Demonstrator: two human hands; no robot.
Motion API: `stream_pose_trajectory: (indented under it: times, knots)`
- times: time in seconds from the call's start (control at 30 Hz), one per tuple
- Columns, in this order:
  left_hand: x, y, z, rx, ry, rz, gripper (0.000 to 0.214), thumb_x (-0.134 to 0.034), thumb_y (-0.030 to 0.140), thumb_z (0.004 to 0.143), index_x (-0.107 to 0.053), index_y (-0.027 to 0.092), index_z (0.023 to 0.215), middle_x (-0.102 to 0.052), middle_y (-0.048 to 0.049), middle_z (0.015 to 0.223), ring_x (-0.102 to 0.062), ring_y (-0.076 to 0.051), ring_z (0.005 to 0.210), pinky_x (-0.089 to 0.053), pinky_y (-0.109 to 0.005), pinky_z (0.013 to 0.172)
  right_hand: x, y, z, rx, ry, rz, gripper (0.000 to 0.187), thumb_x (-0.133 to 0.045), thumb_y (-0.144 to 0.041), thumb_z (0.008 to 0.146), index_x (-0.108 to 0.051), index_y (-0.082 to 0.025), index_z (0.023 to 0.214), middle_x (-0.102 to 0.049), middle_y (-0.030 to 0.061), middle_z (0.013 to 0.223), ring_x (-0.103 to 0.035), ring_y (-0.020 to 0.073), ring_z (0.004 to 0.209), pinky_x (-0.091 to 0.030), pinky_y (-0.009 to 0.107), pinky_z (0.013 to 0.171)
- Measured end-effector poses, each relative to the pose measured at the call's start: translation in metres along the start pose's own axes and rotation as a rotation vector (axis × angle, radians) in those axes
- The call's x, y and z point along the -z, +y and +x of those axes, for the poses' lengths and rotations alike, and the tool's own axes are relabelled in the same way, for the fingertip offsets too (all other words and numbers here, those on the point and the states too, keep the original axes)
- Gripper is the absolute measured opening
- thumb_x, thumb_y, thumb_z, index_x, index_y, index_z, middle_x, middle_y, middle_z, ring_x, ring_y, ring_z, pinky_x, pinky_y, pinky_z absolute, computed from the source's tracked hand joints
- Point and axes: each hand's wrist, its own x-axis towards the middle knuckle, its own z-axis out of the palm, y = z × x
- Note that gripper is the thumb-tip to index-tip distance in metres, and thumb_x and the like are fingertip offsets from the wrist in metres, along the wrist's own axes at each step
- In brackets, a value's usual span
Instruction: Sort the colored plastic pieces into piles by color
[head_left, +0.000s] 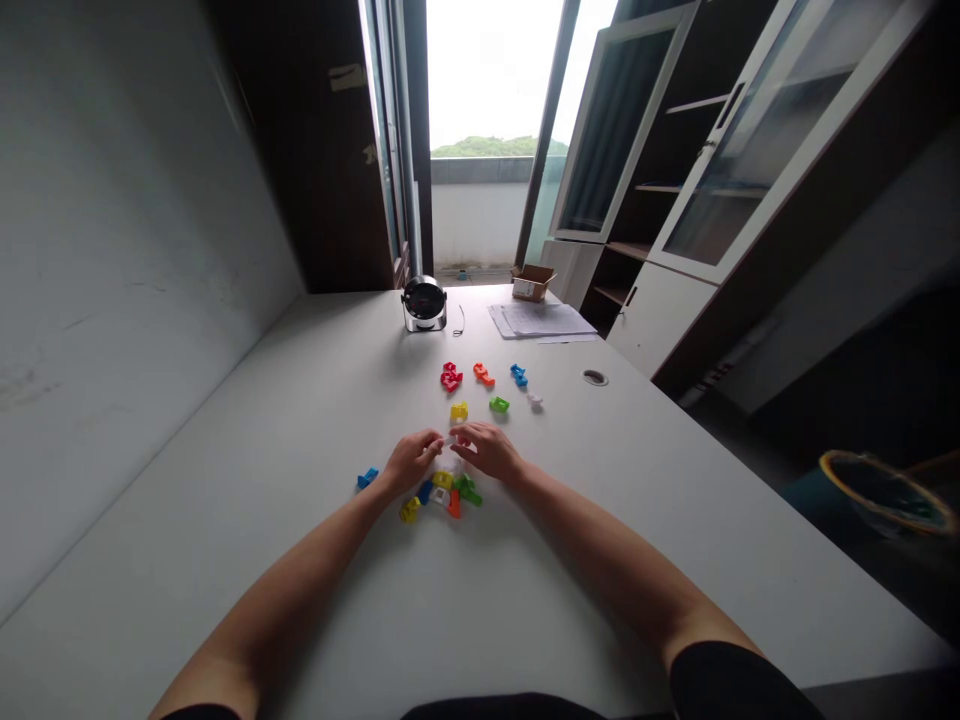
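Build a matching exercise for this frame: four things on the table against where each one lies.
Things:
1. cardboard box
2. round black device
3. lone blue piece
4. cluster of coloured pieces

Places:
A. just left of the left hand
B. between the two wrists
C. far edge, behind the papers
D. far side, left of the papers

Pairs: 1-C, 2-D, 3-A, 4-B.

Your white table carries a cluster of coloured pieces, a lone blue piece left of it, scattered pieces beyond (red, orange, blue, yellow, green), a round device, papers and a box.
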Motion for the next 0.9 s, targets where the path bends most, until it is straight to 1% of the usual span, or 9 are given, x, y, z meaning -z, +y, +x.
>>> stream_pose_trajectory:
  times: [0.1,0.17,0.3,0.37,0.47,0.53,0.73,0.9]
  knots:
    - [-0.0009,-0.0009,-0.0002,0.007,0.022,-0.017,0.029,-0.048,0.042,0.093,-0.067,0.021,0.100,-0.068,-0.0006,0.086,-0.058,-0.013,0.076,-0.042,-0.022,0.071,0.0001,0.0010,-0.0002,0.001,-0.004,-0.010,0.023,-0.056,-0.040,0.098,-0.065,-0.021,0.109,-0.072,0.0059,0.096,-0.066,0.0173,0.086,-0.048,0.029,0.083]
    - [-0.0013,-0.0007,-0.0005,0.004,0.027,-0.027,0.027,-0.052,0.041,0.091,-0.067,0.022,0.104,-0.068,-0.0010,0.088,-0.058,-0.014,0.078,-0.043,-0.022,0.071,0.0005,0.0007,-0.0003,-0.004,-0.008,-0.007,0.023,-0.055,-0.040,0.099,-0.065,-0.021,0.107,-0.072,0.0057,0.096,-0.066,0.0170,0.085,-0.048,0.029,0.082]
    - [-0.0013,0.0005,-0.0009,-0.006,0.021,-0.007,0.028,-0.048,0.041,0.093,-0.068,0.021,0.098,-0.068,-0.0007,0.087,-0.056,-0.013,0.075,-0.042,-0.021,0.070,0.0021,-0.0017,-0.0003,-0.014,-0.018,0.008,0.023,-0.053,-0.040,0.100,-0.066,-0.021,0.103,-0.071,0.0045,0.090,-0.065,0.0160,0.082,-0.047,0.028,0.080]
    - [-0.0013,0.0005,-0.0005,0.002,0.025,0.012,0.029,-0.047,0.041,0.094,-0.068,0.021,0.095,-0.068,-0.0006,0.084,-0.055,-0.013,0.073,-0.041,-0.021,0.069,0.0028,-0.0027,-0.0003,-0.023,-0.015,0.021,0.023,-0.054,-0.041,0.100,-0.065,-0.021,0.105,-0.071,0.0041,0.090,-0.065,0.0153,0.080,-0.046,0.027,0.079]
    - [-0.0013,-0.0006,0.0002,0.012,0.030,0.028,0.031,-0.047,0.042,0.094,-0.068,0.020,0.091,-0.067,-0.0005,0.081,-0.053,-0.012,0.071,-0.039,-0.021,0.067,0.0025,-0.0026,-0.0004,-0.034,-0.011,0.028,0.025,-0.059,-0.042,0.097,-0.062,-0.021,0.111,-0.071,0.0034,0.089,-0.064,0.0147,0.077,-0.046,0.026,0.075]
    - [-0.0011,-0.0014,0.0004,0.012,0.025,0.022,0.032,-0.046,0.043,0.094,-0.068,0.020,0.090,-0.067,-0.0003,0.079,-0.053,-0.012,0.070,-0.039,-0.021,0.067,0.0014,-0.0016,-0.0006,-0.030,-0.010,0.020,0.025,-0.062,-0.041,0.094,-0.061,-0.021,0.110,-0.071,0.0031,0.089,-0.063,0.0146,0.075,-0.045,0.026,0.074]
    - [-0.0010,-0.0020,0.0000,0.023,0.004,-0.016,0.035,-0.045,0.045,0.095,-0.069,0.020,0.091,-0.068,-0.0004,0.082,-0.054,-0.012,0.071,-0.039,-0.021,0.067,0.0001,-0.0008,-0.0007,-0.001,-0.003,0.001,0.018,-0.055,-0.037,0.099,-0.061,-0.021,0.103,-0.071,0.0044,0.094,-0.065,0.0158,0.082,-0.045,0.027,0.078]
    - [-0.0027,-0.0023,0.0001,0.032,0.043,-0.022,0.030,-0.051,0.043,0.092,-0.068,0.020,0.102,-0.069,-0.0002,0.085,-0.055,-0.012,0.071,-0.041,-0.021,0.068,0.0026,-0.0037,0.0003,0.003,-0.008,-0.005,0.018,-0.051,-0.035,0.100,-0.061,-0.020,0.101,-0.071,0.0048,0.092,-0.065,0.0158,0.081,-0.045,0.027,0.077]
